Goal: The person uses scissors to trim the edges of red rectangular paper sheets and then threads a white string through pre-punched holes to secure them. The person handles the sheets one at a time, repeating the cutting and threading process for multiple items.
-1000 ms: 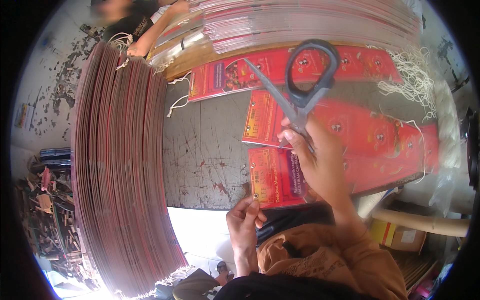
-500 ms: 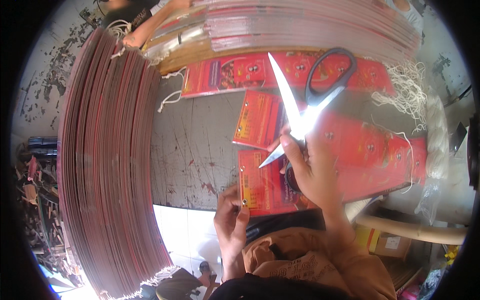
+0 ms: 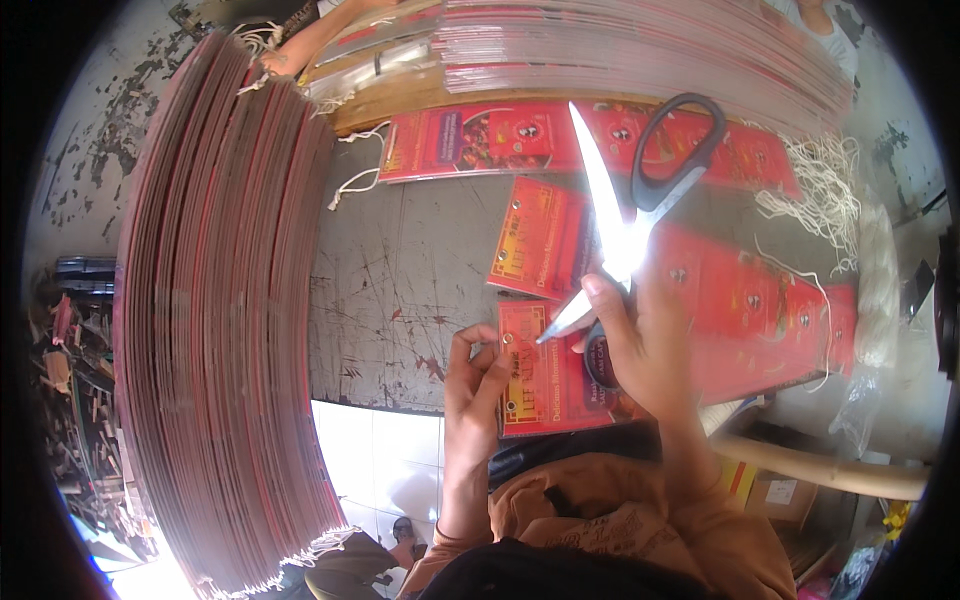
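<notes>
In my right hand (image 3: 645,345), fingers closed, are the dark-handled scissors (image 3: 680,185). Their blades are spread, one pointing away from me and the shorter-looking tip over a red printed card (image 3: 545,400). That card is long, with metal eyelets along its left edge. Beside this edge my left hand (image 3: 475,385) has its fingers curled into a pinch; what they hold, if anything, is too small to make out. A second red card (image 3: 530,240) lies partly beneath, farther from me. A thin white string (image 3: 815,275) trails across the cards' right end.
A tall stack of cards (image 3: 220,320) stands at the left. Another red card (image 3: 490,145) with a white cord loop (image 3: 350,185) lies farther back, before a plastic-wrapped stack (image 3: 640,50). White strings (image 3: 815,180) bunch at the right. Another person's arm (image 3: 310,40) reaches in at the back.
My left hand has moved up along the card's left edge, and its fingers have curled in more. The scissors stay spread over the card in my right hand. The view has shifted slightly.
</notes>
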Available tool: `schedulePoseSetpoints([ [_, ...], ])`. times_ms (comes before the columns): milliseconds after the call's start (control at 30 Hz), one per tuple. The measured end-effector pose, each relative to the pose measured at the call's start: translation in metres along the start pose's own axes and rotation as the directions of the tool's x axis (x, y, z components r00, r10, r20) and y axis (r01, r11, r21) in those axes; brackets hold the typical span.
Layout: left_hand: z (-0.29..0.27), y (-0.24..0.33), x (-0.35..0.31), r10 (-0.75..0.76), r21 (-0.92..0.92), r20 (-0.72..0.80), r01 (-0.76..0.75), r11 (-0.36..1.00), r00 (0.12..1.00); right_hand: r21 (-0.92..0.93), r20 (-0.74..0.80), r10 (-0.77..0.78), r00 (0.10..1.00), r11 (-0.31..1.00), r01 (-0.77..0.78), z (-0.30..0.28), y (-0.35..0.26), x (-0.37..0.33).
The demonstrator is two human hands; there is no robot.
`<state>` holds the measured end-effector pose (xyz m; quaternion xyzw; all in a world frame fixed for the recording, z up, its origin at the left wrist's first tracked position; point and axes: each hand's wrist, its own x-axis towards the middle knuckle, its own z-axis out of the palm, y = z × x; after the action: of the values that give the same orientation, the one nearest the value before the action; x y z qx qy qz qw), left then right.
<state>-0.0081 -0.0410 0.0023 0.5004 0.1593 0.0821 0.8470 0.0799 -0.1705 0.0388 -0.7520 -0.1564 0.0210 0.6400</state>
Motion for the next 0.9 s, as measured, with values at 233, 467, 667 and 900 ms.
schedulePoseSetpoints([
  [233, 0.001, 0.002, 0.003, -0.015, 0.07, 0.019, 0.013, 0.997, 1.0, -0.165, 0.057, -0.147, 0.987, 0.974, 0.155, 0.007, -0.017, -0.002],
  [467, -0.002, -0.003, 0.005, 0.016, 0.098, 0.028, -0.018, 0.995, 0.999, -0.089, 0.04, -0.233, 0.972, 0.968, 0.235, 0.011, -0.007, 0.002],
  [667, -0.001, -0.002, 0.003, 0.029, 0.173, 0.005, -0.03, 0.985, 1.0, -0.185, 0.155, -0.205, 0.966, 0.955, 0.232, 0.009, -0.013, 0.003],
  [900, 0.004, -0.007, 0.005, 0.065, 0.189, -0.012, -0.061, 0.98, 0.998, -0.203, 0.228, -0.277, 0.933, 0.924, 0.324, 0.016, -0.009, 0.003],
])
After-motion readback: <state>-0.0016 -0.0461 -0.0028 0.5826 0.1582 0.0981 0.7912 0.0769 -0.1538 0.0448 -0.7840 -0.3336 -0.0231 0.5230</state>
